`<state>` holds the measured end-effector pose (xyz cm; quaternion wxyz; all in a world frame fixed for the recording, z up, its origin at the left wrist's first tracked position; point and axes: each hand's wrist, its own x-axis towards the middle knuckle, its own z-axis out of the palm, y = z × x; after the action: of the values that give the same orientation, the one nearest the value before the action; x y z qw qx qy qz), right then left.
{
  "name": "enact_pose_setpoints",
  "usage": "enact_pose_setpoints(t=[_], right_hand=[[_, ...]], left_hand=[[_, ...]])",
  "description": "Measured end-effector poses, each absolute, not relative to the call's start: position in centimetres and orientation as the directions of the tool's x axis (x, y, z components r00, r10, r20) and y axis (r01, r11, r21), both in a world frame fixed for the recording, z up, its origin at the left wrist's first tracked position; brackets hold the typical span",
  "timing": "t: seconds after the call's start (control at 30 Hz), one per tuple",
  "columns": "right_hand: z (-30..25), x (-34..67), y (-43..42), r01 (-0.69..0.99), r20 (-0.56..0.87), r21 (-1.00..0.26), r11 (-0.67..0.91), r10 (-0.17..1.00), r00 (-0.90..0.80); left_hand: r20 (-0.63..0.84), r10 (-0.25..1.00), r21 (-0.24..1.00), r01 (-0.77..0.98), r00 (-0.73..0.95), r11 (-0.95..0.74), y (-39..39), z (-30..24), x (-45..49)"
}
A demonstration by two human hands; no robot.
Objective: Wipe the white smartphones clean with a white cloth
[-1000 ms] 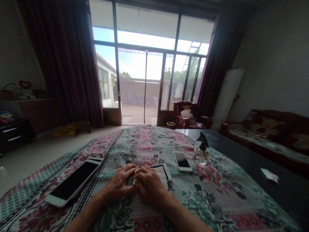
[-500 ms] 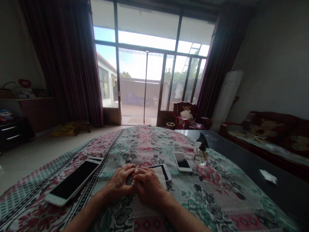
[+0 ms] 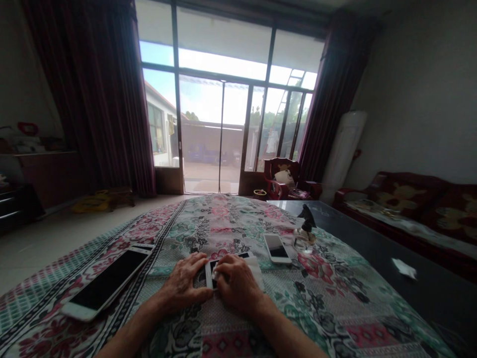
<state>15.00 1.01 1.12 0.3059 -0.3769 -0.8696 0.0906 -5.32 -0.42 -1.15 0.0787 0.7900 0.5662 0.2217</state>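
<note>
A white phone (image 3: 208,276) lies crosswise on the flowered tablecloth in front of me, its dark screen partly covered by my right hand (image 3: 239,282). The fingers of that hand are curled around a white tissue (image 3: 256,271) and press it onto the screen; part of the tissue spreads out past the hand. My left hand (image 3: 188,277) rests at the phone's left end, thumb apart and fingers stretched, steadying the edge without gripping. Farther right lies a smaller white phone (image 3: 277,248). At the left is a large white phone (image 3: 110,281), resting over another device's edge.
A clear spray bottle with a black nozzle (image 3: 304,238) stands right of the small phone. A crumpled white tissue (image 3: 404,268) lies on the dark table (image 3: 376,248). A wooden armchair (image 3: 279,176), a sofa (image 3: 395,181) and glass doors are beyond.
My right hand has slid a little right across the phone with the tissue, uncovering the phone's left end. My left hand stays by that end. The view has shifted slightly.
</note>
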Motion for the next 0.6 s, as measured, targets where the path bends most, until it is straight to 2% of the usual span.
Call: enact_pose_setpoints(t=[0.33, 0.6], right_hand=[[1.2, 16.6, 2.8, 0.805, 0.491, -0.339, 0.486, 0.822, -0.29], [1.1, 15.2, 2.0, 0.736, 0.454, -0.342, 0.584, 0.789, -0.415]], left_hand=[[0.305, 0.922, 0.407, 0.842, 0.24, -0.353, -0.9, 0.0, -4.0], [0.298, 0.926, 0.401, 0.85, 0.231, -0.341, -1.1, -0.9, -3.9]])
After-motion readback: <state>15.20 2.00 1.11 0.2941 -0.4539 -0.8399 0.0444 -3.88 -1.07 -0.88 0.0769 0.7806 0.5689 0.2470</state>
